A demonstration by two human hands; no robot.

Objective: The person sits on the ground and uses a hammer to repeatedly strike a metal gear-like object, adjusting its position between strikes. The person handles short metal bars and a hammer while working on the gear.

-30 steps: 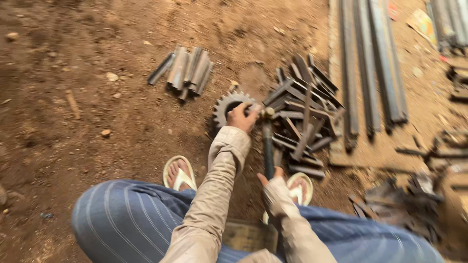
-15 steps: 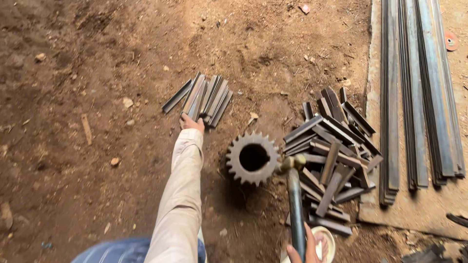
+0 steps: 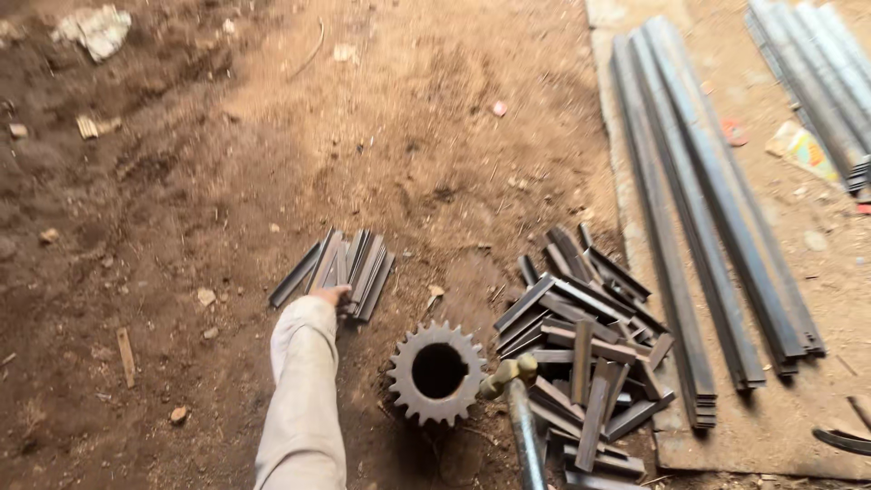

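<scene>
Reached farther since half a second ago, the left hand (image 3: 332, 295) is laid on the small strip bundle (image 3: 340, 270) left of the gear (image 3: 436, 372), its grip untellable, with long bars (image 3: 699, 209) beyond.

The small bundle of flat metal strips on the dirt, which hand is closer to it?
Left. The left hand is on the small bundle of strips. The right hand is out of frame below the hammer.

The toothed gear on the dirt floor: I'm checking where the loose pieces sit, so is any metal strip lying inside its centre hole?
No. The gear has a dark, open centre hole, and the short metal strips lie piled beside it.
</scene>
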